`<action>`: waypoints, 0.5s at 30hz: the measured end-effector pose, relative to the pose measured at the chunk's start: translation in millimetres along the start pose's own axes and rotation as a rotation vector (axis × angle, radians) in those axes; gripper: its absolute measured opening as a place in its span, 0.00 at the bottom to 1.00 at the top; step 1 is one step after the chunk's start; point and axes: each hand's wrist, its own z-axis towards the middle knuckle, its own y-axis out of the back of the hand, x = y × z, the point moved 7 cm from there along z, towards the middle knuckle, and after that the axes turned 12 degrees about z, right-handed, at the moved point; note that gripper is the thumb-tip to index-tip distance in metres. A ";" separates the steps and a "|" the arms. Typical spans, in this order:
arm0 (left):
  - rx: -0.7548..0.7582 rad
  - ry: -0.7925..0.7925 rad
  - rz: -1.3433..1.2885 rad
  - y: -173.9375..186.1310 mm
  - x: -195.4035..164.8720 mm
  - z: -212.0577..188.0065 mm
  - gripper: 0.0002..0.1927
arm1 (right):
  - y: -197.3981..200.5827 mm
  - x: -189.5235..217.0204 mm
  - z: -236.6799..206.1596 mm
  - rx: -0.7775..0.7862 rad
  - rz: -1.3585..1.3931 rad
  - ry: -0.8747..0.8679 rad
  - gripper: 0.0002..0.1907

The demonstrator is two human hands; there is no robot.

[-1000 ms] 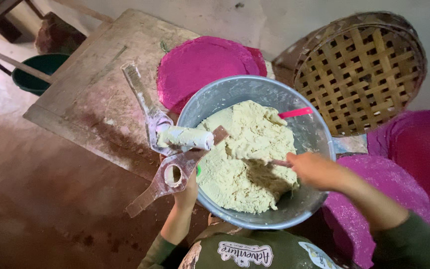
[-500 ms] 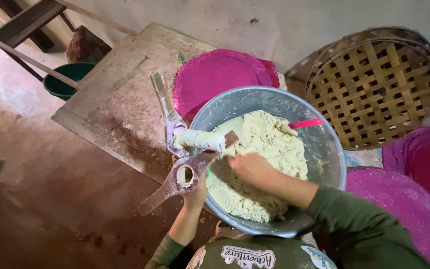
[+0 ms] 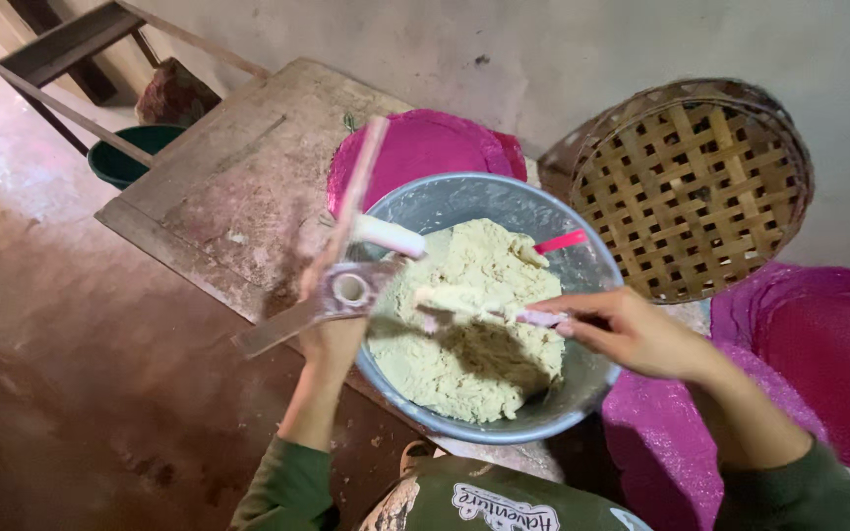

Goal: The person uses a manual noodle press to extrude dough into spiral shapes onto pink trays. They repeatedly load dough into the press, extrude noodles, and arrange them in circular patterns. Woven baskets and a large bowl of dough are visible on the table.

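Note:
A large metal bowl [image 3: 445, 202] filled with pale yellow-green dough [image 3: 474, 334] sits at the edge of a wooden board. My left hand [image 3: 332, 329] grips a hand press tool [image 3: 346, 285] with a round opening and two long handles, held over the bowl's left rim. My right hand [image 3: 627, 329] holds a pink-handled spatula [image 3: 489, 307] loaded with a lump of dough, its tip pointing toward the press. A second pink utensil [image 3: 561, 242] sticks out of the dough at the far side.
A worn wooden board [image 3: 248, 187] lies to the left. A woven bamboo tray [image 3: 696, 187] leans against the wall. Magenta round trays [image 3: 425, 147] sit behind the bowl and at the right [image 3: 819, 344]. A green basin [image 3: 130, 157] stands on the floor.
My right hand pulled back out of the dough to the right, lifting dough on the spatula. The press in my left hand tilted, its handles swinging apart.

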 end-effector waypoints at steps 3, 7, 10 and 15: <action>0.469 0.324 -0.334 -25.5 -36.4 -12.1 0.32 | 20.1 10.1 -15.4 -0.059 0.119 0.086 0.20; 0.550 0.002 -0.237 -9.8 -88.8 -8.0 0.35 | 27.2 1.1 -17.2 -0.045 -0.152 0.033 0.18; 0.444 -0.288 -0.198 2.1 -116.6 -6.7 0.33 | 20.8 29.1 -20.4 -0.132 -0.422 0.317 0.16; 0.676 -0.179 -0.134 -21.6 -127.3 -27.9 0.24 | -47.8 63.9 -12.3 -0.179 -0.927 0.370 0.09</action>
